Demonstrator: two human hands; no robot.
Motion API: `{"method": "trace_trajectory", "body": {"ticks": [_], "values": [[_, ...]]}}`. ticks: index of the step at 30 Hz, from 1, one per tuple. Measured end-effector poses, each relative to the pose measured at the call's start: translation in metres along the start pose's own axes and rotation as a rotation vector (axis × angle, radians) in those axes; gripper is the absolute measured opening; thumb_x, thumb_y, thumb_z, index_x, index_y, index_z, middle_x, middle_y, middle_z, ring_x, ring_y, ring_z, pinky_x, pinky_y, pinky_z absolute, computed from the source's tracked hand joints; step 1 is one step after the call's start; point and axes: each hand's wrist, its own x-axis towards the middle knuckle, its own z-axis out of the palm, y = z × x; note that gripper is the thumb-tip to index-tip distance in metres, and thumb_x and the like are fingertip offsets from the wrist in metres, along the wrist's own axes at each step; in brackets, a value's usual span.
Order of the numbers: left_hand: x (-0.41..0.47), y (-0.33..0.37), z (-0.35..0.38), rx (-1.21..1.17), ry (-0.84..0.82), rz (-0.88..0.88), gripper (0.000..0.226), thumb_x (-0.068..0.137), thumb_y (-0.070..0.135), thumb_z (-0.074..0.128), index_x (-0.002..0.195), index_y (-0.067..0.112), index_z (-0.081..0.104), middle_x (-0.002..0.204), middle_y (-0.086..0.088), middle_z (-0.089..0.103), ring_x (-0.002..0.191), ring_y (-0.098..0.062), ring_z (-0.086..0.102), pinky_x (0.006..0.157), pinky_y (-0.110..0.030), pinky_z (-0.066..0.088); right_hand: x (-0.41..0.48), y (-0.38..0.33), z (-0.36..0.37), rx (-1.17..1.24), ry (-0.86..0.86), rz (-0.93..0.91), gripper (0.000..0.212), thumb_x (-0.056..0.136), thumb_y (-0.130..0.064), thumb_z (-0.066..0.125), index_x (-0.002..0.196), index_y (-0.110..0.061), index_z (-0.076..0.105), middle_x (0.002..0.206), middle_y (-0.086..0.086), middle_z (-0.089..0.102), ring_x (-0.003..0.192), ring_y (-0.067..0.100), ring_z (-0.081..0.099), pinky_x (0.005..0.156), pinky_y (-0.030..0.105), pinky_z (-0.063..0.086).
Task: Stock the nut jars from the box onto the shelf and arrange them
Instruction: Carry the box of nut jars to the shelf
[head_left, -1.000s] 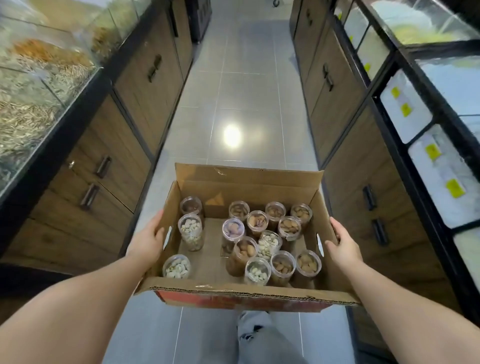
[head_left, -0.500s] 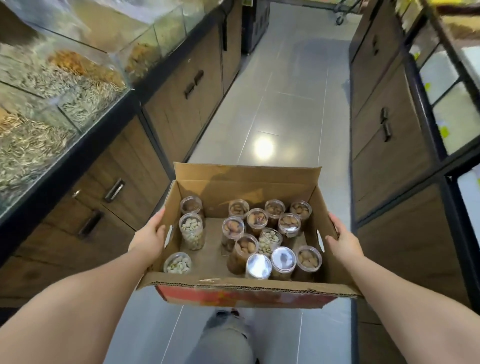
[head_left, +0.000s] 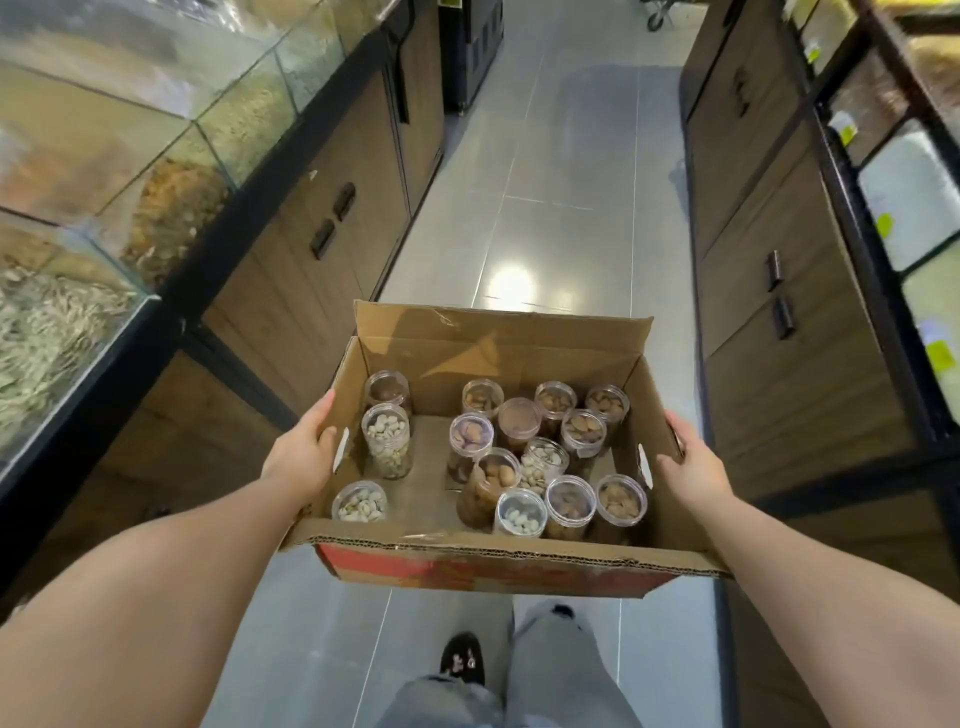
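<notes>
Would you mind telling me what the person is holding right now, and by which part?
The cardboard box of nut jars, held by its two side walls: left hand on the left wall, right hand on the right wall.

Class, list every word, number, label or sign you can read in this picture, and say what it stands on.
No text can be read here.
Yellow tags on the right-hand display bins: too small and blurred.
Red band on the cardboard box front: print blurred, unreadable.
Nut jars: no label shows on them.
</notes>
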Motion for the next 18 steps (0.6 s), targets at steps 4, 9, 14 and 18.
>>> {"method": "trace_trajectory", "body": {"ticks": [4,9,14,18], "values": [[0.073,0.051,0.014,-0.015,-0.02,0.004,0.049,0.101,0.029,0.039,0.146,0.045,0.026,0.128,-0.008,0.059,0.099,-0.027,0.061,0.085,-0.039,0.05,0.087,-0.024,-0.016,-0.022,-0.007,-0.003,0.061,0.093,-0.005,0.049,0.146,-0.029,0.032,0.137,0.008,0.053,0.119,0.032,0.054,0.1,0.039,0.042],[0.157,0.122,0.031,-0.021,-0.005,-0.06,0.05,0.101,0.029,0.038,0.147,0.045,0.025,0.131,-0.01,0.057,0.104,-0.031,0.06,0.087,-0.04,0.049,0.215,-0.073,-0.048,-0.073,-0.047,-0.031,0.062,0.092,-0.005,0.049,0.145,-0.032,0.033,0.135,0.008,0.055,0.117,0.033,0.055,0.101,0.041,0.044],[0.237,0.188,0.034,-0.053,0.025,-0.093,0.051,0.101,0.03,0.038,0.145,0.048,0.023,0.136,-0.008,0.054,0.11,-0.031,0.058,0.092,-0.041,0.049,0.323,-0.133,-0.076,-0.125,-0.053,-0.078,0.061,0.092,-0.005,0.049,0.145,-0.03,0.033,0.134,0.011,0.055,0.117,0.035,0.054,0.101,0.04,0.041],[0.312,0.234,0.03,-0.045,0.048,-0.101,0.051,0.101,0.029,0.037,0.145,0.05,0.021,0.139,-0.007,0.052,0.109,-0.03,0.059,0.088,-0.039,0.05,0.405,-0.178,-0.084,-0.114,-0.055,-0.09,0.061,0.091,-0.005,0.049,0.144,-0.03,0.035,0.135,0.008,0.055,0.118,0.034,0.053,0.101,0.038,0.04]]}}
